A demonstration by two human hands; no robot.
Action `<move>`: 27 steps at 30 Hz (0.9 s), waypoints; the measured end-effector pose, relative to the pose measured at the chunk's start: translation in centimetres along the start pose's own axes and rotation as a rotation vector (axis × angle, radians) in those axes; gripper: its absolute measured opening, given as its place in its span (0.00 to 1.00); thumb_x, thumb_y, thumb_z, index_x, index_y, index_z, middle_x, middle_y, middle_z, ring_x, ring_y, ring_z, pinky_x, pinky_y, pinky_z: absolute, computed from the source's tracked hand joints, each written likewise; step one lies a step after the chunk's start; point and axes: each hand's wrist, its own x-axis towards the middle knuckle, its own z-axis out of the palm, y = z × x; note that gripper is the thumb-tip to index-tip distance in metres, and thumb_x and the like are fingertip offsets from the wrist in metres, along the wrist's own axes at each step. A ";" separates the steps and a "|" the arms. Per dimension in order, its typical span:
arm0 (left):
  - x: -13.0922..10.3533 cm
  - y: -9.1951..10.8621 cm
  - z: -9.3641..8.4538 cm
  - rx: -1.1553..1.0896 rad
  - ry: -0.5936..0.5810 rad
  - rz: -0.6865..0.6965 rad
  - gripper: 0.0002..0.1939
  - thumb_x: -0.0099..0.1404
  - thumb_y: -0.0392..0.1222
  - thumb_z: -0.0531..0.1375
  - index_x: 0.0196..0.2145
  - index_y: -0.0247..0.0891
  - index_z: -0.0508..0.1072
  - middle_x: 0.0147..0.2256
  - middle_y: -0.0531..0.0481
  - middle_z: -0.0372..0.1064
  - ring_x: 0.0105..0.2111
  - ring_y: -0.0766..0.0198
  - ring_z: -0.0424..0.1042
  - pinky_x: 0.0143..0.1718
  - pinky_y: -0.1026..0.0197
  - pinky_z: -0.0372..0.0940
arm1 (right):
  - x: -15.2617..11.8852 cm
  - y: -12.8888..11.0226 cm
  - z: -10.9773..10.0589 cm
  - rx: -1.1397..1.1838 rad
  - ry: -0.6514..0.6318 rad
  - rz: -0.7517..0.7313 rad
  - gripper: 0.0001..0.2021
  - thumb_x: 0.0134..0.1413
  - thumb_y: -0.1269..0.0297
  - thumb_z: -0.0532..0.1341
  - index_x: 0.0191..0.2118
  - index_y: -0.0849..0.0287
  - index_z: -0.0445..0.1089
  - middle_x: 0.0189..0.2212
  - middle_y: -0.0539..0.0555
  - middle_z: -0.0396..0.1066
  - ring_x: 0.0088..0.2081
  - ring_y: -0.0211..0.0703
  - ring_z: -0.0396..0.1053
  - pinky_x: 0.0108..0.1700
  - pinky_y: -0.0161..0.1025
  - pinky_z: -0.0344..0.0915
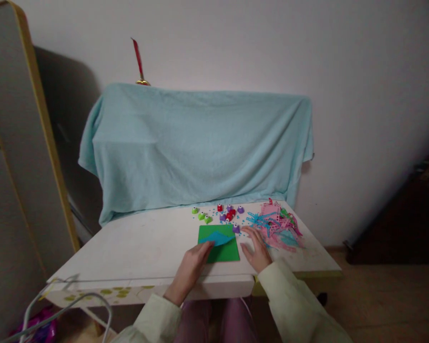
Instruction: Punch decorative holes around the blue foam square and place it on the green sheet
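Note:
A blue piece of paper (pixel 217 237), folded to a point, lies over a flat green square (pixel 227 253) near the table's front. My left hand (pixel 193 261) pinches the blue paper by its lower left edge. To the right of the square, my right hand (pixel 257 250) is open, with thumb and fingers apart and nothing between them. Just beyond its fingertips stands a small purple figure with a white eye (pixel 236 229). Close by on the right is a heap of pink and blue cut strips (pixel 271 224).
Small green figures (pixel 201 216) and red figures (pixel 220 207) stand behind the square among scattered blue bits. A light blue blanket (pixel 200 143) hangs along the back of the white table (pixel 136 247). Grey tubing (pixel 82 297) rises at the front left corner.

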 end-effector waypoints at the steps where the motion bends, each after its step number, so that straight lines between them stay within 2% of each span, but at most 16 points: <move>1: -0.2 -0.5 -0.2 -0.104 -0.008 0.007 0.12 0.72 0.42 0.48 0.49 0.45 0.66 0.43 0.49 0.73 0.41 0.62 0.73 0.44 0.62 0.66 | 0.0 -0.9 0.5 0.016 -0.079 -0.023 0.24 0.55 0.71 0.59 0.58 0.53 0.62 0.54 0.59 0.64 0.57 0.52 0.61 0.57 0.52 0.61; 3: -0.3 -1.2 -0.5 -0.258 -0.026 -0.039 0.10 0.71 0.44 0.49 0.45 0.44 0.67 0.41 0.51 0.74 0.39 0.63 0.74 0.42 0.63 0.67 | 0.2 -2.0 1.6 0.059 -0.174 -0.052 0.25 0.53 0.69 0.64 0.57 0.51 0.64 0.53 0.57 0.65 0.56 0.53 0.61 0.58 0.53 0.59; 6: -0.3 -2.1 -0.7 -0.400 -0.047 -0.128 0.08 0.69 0.45 0.51 0.40 0.42 0.68 0.38 0.51 0.74 0.39 0.62 0.75 0.42 0.63 0.68 | 0.9 -1.5 3.1 0.167 -0.237 -0.044 0.10 0.53 0.65 0.66 0.42 0.52 0.74 0.44 0.55 0.71 0.47 0.49 0.68 0.51 0.49 0.64; 8: -0.3 -2.5 -0.8 -0.419 -0.052 -0.151 0.08 0.68 0.45 0.52 0.40 0.41 0.68 0.41 0.50 0.74 0.43 0.61 0.74 0.45 0.61 0.68 | 1.3 -0.6 4.0 0.223 -0.237 -0.009 0.03 0.54 0.63 0.66 0.35 0.54 0.75 0.36 0.54 0.73 0.41 0.47 0.70 0.46 0.45 0.67; 12: -0.6 -2.6 -1.0 -0.215 0.025 -0.055 0.11 0.64 0.46 0.58 0.43 0.42 0.70 0.50 0.45 0.70 0.52 0.55 0.67 0.54 0.52 0.62 | 1.4 0.6 5.2 0.206 -0.244 0.005 0.03 0.53 0.62 0.66 0.33 0.54 0.77 0.33 0.54 0.72 0.38 0.45 0.70 0.43 0.43 0.66; 14: -0.6 -2.2 -1.1 -0.084 0.055 -0.013 0.13 0.62 0.47 0.61 0.43 0.42 0.71 0.48 0.44 0.70 0.50 0.53 0.67 0.52 0.50 0.62 | 1.2 0.7 5.5 0.190 -0.249 0.007 0.03 0.53 0.61 0.67 0.33 0.53 0.77 0.32 0.53 0.72 0.38 0.45 0.70 0.42 0.43 0.66; 16: -0.4 -1.8 -1.0 -0.017 0.041 -0.022 0.11 0.63 0.48 0.61 0.41 0.42 0.72 0.42 0.45 0.71 0.44 0.54 0.69 0.47 0.52 0.64 | 1.1 0.7 5.6 0.207 -0.262 0.028 0.04 0.52 0.61 0.67 0.32 0.53 0.77 0.32 0.53 0.72 0.37 0.45 0.69 0.42 0.43 0.65; 19: -0.3 -1.6 -0.8 0.004 0.006 -0.032 0.08 0.65 0.48 0.59 0.36 0.42 0.73 0.37 0.47 0.71 0.40 0.56 0.69 0.44 0.56 0.63 | 0.9 0.6 5.5 0.265 -0.317 0.085 0.06 0.50 0.59 0.69 0.31 0.54 0.77 0.31 0.52 0.72 0.36 0.44 0.69 0.40 0.41 0.65; 27: 0.1 -2.5 -0.4 -0.105 -0.024 -0.056 0.09 0.66 0.48 0.58 0.35 0.42 0.74 0.37 0.48 0.71 0.40 0.58 0.68 0.43 0.57 0.60 | 1.3 0.1 5.1 0.308 -0.415 0.198 0.11 0.52 0.55 0.66 0.29 0.57 0.74 0.27 0.51 0.69 0.31 0.41 0.66 0.35 0.38 0.62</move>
